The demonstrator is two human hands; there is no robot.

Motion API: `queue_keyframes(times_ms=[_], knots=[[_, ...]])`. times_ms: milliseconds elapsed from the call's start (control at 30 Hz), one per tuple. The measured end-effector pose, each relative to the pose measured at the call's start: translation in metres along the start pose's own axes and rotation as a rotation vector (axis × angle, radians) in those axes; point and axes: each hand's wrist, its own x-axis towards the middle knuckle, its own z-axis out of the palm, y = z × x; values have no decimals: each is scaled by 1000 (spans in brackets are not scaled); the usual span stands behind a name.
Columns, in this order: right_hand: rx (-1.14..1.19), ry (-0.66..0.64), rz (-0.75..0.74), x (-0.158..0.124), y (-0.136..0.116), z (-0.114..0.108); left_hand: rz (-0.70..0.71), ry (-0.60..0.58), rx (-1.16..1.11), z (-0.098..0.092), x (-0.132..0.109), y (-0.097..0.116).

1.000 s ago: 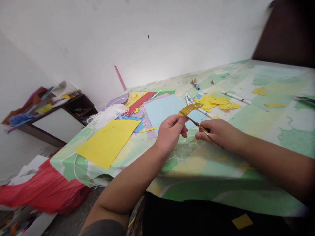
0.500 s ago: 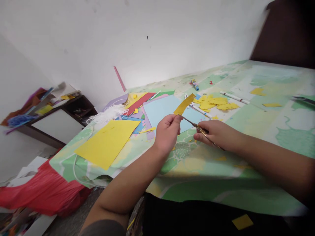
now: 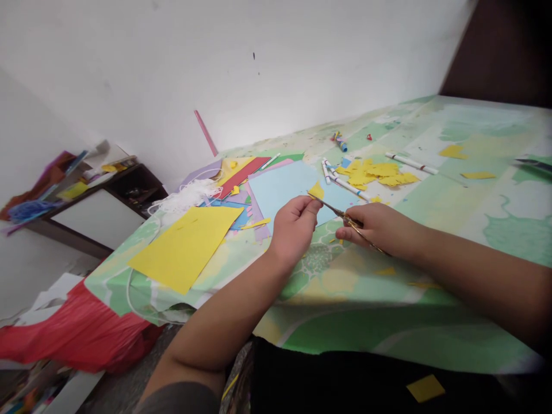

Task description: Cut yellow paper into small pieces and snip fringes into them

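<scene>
Between the thumb and fingers of my left hand (image 3: 296,223) is a strip of yellow paper (image 3: 317,190), partly covered by the fingers. My right hand (image 3: 379,229) grips gold-coloured scissors (image 3: 348,219) by the handles. The blades point left and meet the strip close to my left fingertips. Behind the hands lies a light blue sheet (image 3: 280,187). A pile of fringed yellow paper pieces (image 3: 371,172) is beyond my right hand, with white markers (image 3: 345,185) beside it. To the left rests a large yellow sheet (image 3: 187,247).
White string (image 3: 190,194) is heaped at the table's left side near a red strip (image 3: 244,177). Another marker (image 3: 411,163) and small yellow scraps (image 3: 478,175) lie to the right. A red plastic bag (image 3: 99,330) hangs by the left edge. A yellow piece (image 3: 425,388) is on my lap.
The strip showed long and curved above my left hand; now only a short, pointed part stands out by the blades. The hands have barely moved, and the view has shifted slightly.
</scene>
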Motion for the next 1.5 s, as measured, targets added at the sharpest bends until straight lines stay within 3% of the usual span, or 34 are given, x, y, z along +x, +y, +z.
queue_keyframes(times_ms=[733,1033,1500], knots=[[-33,44,43,6,2,1,-54,-21,-178,5,5,-5],[-16,62,33,7,2,0,-62,78,-325,6,12,-13],[-33,91,15,2,4,0,-48,-34,-518,5,14,-16]])
